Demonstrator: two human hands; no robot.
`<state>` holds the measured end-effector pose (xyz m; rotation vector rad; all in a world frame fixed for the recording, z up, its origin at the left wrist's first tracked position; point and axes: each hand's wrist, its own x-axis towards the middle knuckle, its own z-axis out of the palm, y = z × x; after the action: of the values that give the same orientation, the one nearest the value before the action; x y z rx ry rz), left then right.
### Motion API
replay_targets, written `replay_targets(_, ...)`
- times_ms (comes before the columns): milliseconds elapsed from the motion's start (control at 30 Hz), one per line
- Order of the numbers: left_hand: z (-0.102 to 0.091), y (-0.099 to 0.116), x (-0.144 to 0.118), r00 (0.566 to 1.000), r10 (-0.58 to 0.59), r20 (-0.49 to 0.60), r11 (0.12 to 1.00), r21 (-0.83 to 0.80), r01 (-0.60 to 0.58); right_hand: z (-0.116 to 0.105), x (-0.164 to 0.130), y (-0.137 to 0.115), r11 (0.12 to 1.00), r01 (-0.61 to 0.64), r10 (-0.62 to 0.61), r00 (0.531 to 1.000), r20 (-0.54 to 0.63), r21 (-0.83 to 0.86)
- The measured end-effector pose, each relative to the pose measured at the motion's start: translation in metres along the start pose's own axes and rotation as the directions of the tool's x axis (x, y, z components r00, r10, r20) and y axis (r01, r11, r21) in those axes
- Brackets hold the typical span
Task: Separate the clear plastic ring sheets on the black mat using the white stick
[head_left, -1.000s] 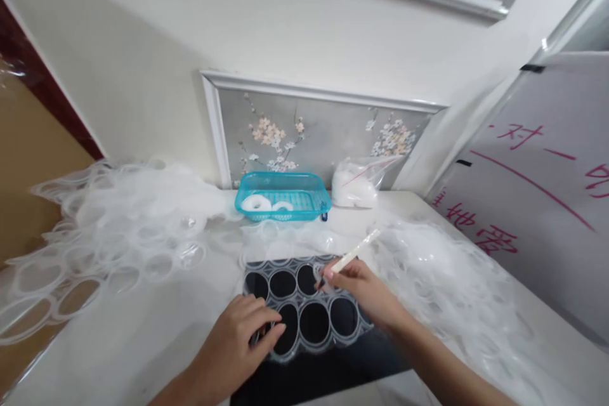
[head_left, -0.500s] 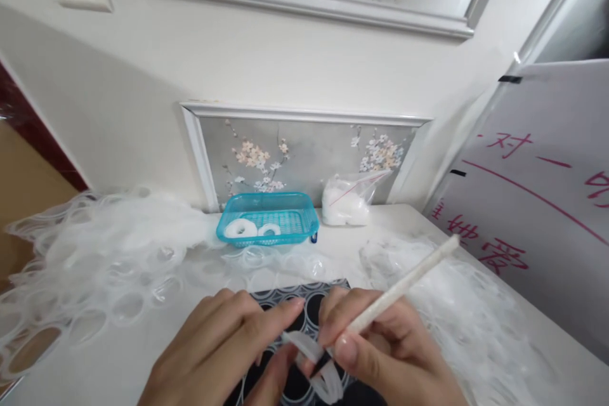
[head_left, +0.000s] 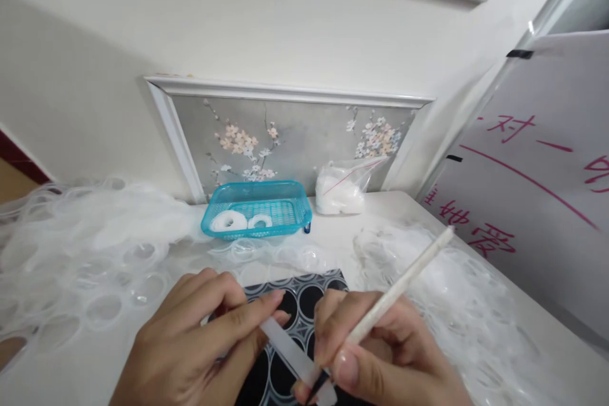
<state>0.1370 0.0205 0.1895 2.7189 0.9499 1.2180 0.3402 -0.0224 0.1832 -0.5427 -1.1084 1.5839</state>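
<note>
My left hand (head_left: 195,330) pinches one end of a flat, translucent white strip (head_left: 289,350) between thumb and fingers. The strip slants down to the right, toward my other hand. In my right hand (head_left: 380,355) is a slim tool with a pale, wrapped-looking handle (head_left: 404,284), held like a pen. Its dark pointed tip meets the strip's lower end; whether it cuts in, I cannot tell. Part of a fingertip shows beside that tip. Beneath both hands lies a black sheet (head_left: 311,302) patterned with circles, partly covered by them.
Behind the hands stands a turquoise basket (head_left: 280,228) with two white rings (head_left: 229,221) in it. A clear bag of white material (head_left: 340,193) sits to its right. Translucent sheets full of round holes pile up at left (head_left: 109,222) and right (head_left: 442,304). The wall rises behind.
The strip, loosely looped before, is now stretched straighter between my hands. My left hand has moved left and pulls its end. The tool's tip is lower on the strip. The view has shifted slightly.
</note>
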Motion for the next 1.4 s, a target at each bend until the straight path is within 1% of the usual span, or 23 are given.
replay_targets(67,0.001,-0.002,0.002,1.0,-0.025,-0.01,1.0,0.005,0.025,0.001,0.0,-0.002,0.998,-0.044,0.044,0.999,-0.003,0.044)
replay_targets(200,0.0,-0.004,0.005,0.999,-0.021,-0.04,1.0,-0.01,0.021,0.003,0.0,-0.002,0.987,-0.094,0.096,0.995,-0.004,0.129)
replay_targets(333,-0.001,-0.005,0.007,0.995,-0.07,-0.066,0.998,-0.011,0.07,0.003,-0.001,-0.002,0.985,-0.092,0.093,0.996,-0.004,0.147)
replay_targets(467,0.0,-0.004,0.008,0.997,-0.056,-0.059,0.998,-0.027,0.055,0.002,-0.005,-0.004,0.982,-0.101,0.105,0.994,-0.014,0.16)
replay_targets(567,0.0,-0.003,0.007,0.998,-0.057,-0.03,0.998,-0.029,0.056,0.001,-0.005,-0.005,0.983,-0.106,0.108,0.994,-0.003,0.149)
replay_targets(700,0.0,-0.004,0.005,0.998,-0.034,-0.058,0.999,-0.009,0.034,0.002,-0.002,-0.002,0.988,-0.134,0.132,0.991,0.026,0.071)
replay_targets(800,0.001,-0.006,0.004,0.997,-0.005,-0.073,1.0,0.023,0.006,0.002,0.002,0.001,0.995,-0.094,0.095,0.995,0.039,-0.025)
replay_targets(900,0.001,-0.006,0.005,0.999,0.025,-0.047,0.999,0.023,-0.024,0.003,0.005,0.005,0.995,-0.041,0.044,0.998,0.04,-0.087)
replay_targets(1033,0.0,-0.004,0.007,0.997,0.075,0.002,0.997,0.013,-0.075,0.004,0.007,0.011,0.998,-0.016,0.018,0.999,0.042,-0.054)
replay_targets(1133,0.0,-0.003,0.006,0.994,0.1,0.048,0.995,0.01,-0.1,0.005,0.008,0.013,0.998,-0.037,0.039,0.998,0.044,-0.045)
replay_targets(1233,0.0,-0.002,0.004,0.992,0.101,0.082,0.995,0.016,-0.102,0.004,0.008,0.012,0.994,-0.063,0.07,0.994,0.083,-0.088)
replay_targets(1400,0.001,0.0,0.004,0.989,0.134,0.068,0.99,0.028,-0.136,0.004,0.01,0.007,0.987,-0.122,0.137,0.979,0.153,-0.106)
